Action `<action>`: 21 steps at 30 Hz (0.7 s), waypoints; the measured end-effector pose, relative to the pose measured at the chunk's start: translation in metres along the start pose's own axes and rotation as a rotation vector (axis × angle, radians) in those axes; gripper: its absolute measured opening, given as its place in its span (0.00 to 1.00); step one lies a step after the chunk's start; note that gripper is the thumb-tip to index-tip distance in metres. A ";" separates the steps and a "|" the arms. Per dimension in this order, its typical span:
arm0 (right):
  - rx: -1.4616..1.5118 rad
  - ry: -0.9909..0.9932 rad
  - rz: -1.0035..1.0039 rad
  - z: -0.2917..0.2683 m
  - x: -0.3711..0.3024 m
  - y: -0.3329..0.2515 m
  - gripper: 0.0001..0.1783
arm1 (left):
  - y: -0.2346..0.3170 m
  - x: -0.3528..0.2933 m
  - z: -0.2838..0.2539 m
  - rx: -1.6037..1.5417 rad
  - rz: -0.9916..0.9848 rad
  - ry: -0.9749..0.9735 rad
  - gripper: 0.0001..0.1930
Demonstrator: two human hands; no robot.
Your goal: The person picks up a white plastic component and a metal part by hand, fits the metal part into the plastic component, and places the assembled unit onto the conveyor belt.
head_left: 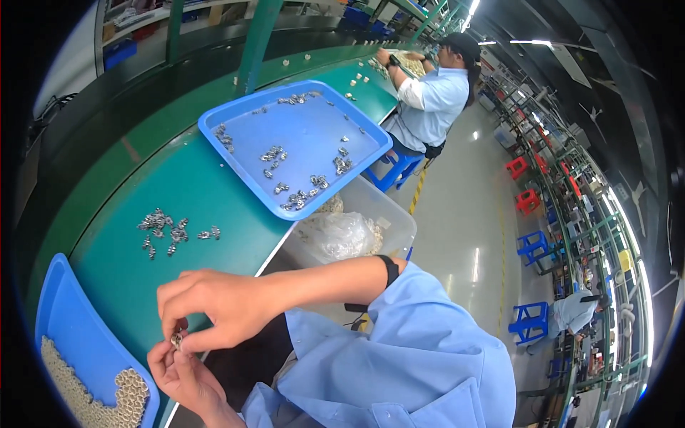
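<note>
My left hand [187, 378] and my right hand [225, 308] meet at the table's near edge. Between their pinched fingertips sits a small shiny metal fitting [177, 341], partly covered by the fingers. Beyond my right hand, a loose group of small silvery metal parts [171, 230] lies on the green table [235, 246]. Close to my left hand stands a blue tray [78, 299] holding many small pale-gold ring-like pieces [130, 396].
A larger blue tray [285, 143] with scattered metal parts rests on the table, overhanging its edge. Below it stands a translucent bin [392, 214] with a plastic bag [342, 235]. A co-worker [432, 100] sits further along on a blue stool [396, 171]. A green post [257, 46] rises behind the tray.
</note>
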State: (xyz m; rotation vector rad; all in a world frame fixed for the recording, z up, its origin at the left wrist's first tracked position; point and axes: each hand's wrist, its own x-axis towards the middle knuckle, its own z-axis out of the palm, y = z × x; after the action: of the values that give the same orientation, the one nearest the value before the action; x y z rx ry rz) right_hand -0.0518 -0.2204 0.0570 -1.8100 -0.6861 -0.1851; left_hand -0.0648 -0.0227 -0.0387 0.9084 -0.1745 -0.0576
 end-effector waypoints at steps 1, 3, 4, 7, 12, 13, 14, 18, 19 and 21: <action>-0.003 -0.032 0.019 -0.004 0.007 0.002 0.07 | 0.001 0.002 0.001 0.005 -0.008 0.008 0.11; 0.007 -0.037 0.008 -0.015 0.028 0.012 0.08 | 0.006 0.003 0.005 0.172 0.078 0.011 0.11; 0.012 -0.034 0.004 -0.024 0.042 0.018 0.09 | 0.008 0.003 0.009 0.336 0.153 0.007 0.11; -0.298 -0.027 -0.025 -0.066 0.098 0.050 0.10 | 0.007 0.009 0.009 0.612 0.246 -0.092 0.12; -0.675 0.090 0.277 -0.124 0.195 0.160 0.12 | 0.015 0.009 0.009 0.920 0.238 -0.355 0.11; -0.674 0.088 0.285 -0.129 0.207 0.185 0.12 | 0.016 0.010 0.011 0.966 0.237 -0.371 0.10; -0.755 0.132 0.317 -0.132 0.218 0.210 0.11 | 0.014 0.012 0.012 0.965 0.230 -0.373 0.10; -0.919 0.206 0.408 -0.157 0.230 0.262 0.11 | 0.013 0.017 0.005 1.023 0.295 -0.386 0.10; -0.971 0.231 0.440 -0.157 0.232 0.269 0.11 | 0.013 0.018 0.005 1.010 0.311 -0.398 0.10; -0.929 0.240 0.442 -0.149 0.240 0.282 0.12 | 0.011 0.021 0.007 0.968 0.350 -0.432 0.10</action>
State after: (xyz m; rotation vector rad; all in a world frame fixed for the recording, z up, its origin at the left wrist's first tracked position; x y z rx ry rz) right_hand 0.3267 -0.3251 -0.0137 -2.7069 0.0268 -0.4664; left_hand -0.0452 -0.0239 -0.0236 1.8097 -0.8069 0.1757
